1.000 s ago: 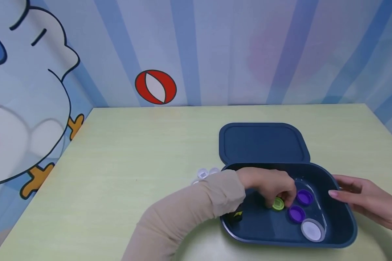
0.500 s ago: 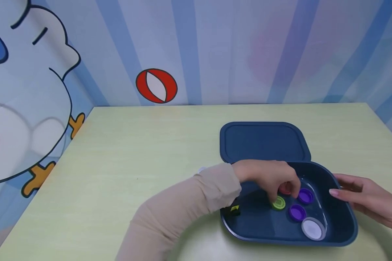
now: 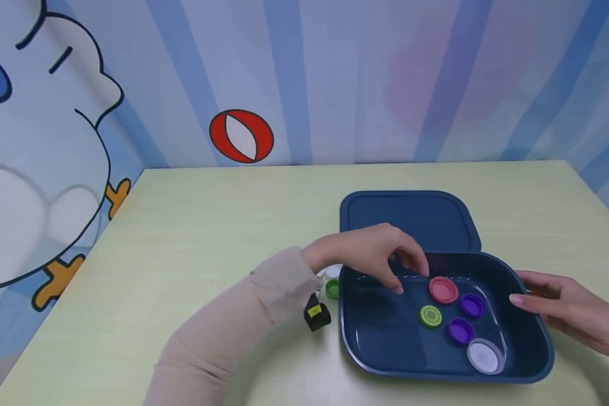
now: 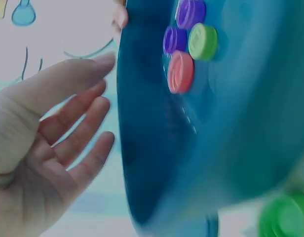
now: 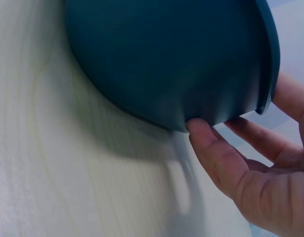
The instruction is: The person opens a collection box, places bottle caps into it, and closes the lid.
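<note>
My left hand (image 3: 375,254) hovers over the back-left rim of a dark blue plastic box (image 3: 385,344). Its fingers are loosely bent with nothing between them. On the floor of the box lie a pink-red cap (image 3: 444,290), a yellow-green cap (image 3: 430,316), two purple caps (image 3: 472,305) and a larger white cap (image 3: 485,356). In the left wrist view the pink-red cap (image 4: 180,72) sits beside the green and purple ones. My right hand (image 3: 573,310) pinches the box's right end, thumb at the rim and the other fingers along the outside wall.
A matching blue lid (image 3: 406,211) lies flat behind the box. Left of the box, on the table (image 3: 208,237), are a green cap (image 3: 332,288), whitish caps (image 3: 333,271) and a small black object (image 3: 317,316) with a yellow mark. A patterned backdrop (image 3: 335,84) rises behind.
My left hand has let go of the pink-red cap, which now lies in the box, and has lifted back and to the left. The right hand has stayed at the rim.
</note>
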`<state>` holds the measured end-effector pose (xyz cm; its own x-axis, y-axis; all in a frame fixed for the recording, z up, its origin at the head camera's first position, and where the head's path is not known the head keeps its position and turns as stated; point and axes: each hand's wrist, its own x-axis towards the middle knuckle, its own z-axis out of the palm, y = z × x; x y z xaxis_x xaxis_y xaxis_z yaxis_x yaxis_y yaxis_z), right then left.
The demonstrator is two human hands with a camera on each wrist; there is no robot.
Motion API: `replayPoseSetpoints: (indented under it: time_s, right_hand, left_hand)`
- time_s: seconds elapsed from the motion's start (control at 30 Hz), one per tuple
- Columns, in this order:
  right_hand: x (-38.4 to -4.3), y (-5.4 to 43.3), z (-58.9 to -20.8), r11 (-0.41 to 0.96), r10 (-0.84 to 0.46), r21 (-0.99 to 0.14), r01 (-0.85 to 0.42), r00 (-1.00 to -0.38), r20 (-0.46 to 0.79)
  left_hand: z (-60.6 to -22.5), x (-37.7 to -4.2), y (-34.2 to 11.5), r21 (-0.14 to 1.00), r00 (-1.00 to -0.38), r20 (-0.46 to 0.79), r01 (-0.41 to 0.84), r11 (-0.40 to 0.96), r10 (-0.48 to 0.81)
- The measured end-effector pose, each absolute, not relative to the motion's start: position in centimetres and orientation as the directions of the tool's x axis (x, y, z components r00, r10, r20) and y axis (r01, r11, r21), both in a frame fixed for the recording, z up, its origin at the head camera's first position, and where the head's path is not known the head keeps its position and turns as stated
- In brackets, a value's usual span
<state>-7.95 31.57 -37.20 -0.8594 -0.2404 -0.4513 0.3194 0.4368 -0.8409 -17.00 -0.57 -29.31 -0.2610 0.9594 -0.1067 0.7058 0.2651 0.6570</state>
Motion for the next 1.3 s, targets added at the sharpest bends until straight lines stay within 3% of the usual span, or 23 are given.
replayPoseSetpoints:
  time_s: [0.4,0.73,0.97,1.3]
  right_hand:
    - [-8.1,31.8,-37.3,0.431,-0.245,-0.842,0.325,-0.855,-0.456]
    - [-8.1,31.9,-37.4,0.385,-0.286,-0.870,0.308,-0.857,-0.429]
    - [-8.1,32.0,-37.4,0.412,-0.267,-0.857,0.310,-0.858,-0.438]
    - [-8.2,32.3,-37.6,0.361,-0.303,-0.884,0.298,-0.859,-0.414]
  left_hand:
    - [-30.4,-18.3,-7.4,0.813,-0.480,0.046,0.528,0.246,0.876]
    - [-32.7,-18.5,-12.3,0.873,-0.601,-0.012,0.383,0.301,0.799]
    - [-34.4,-18.4,-14.7,0.898,-0.655,-0.124,0.245,0.365,0.745]
    - [-36.7,-18.9,-16.5,0.916,-0.688,-0.150,0.173,0.361,0.710]
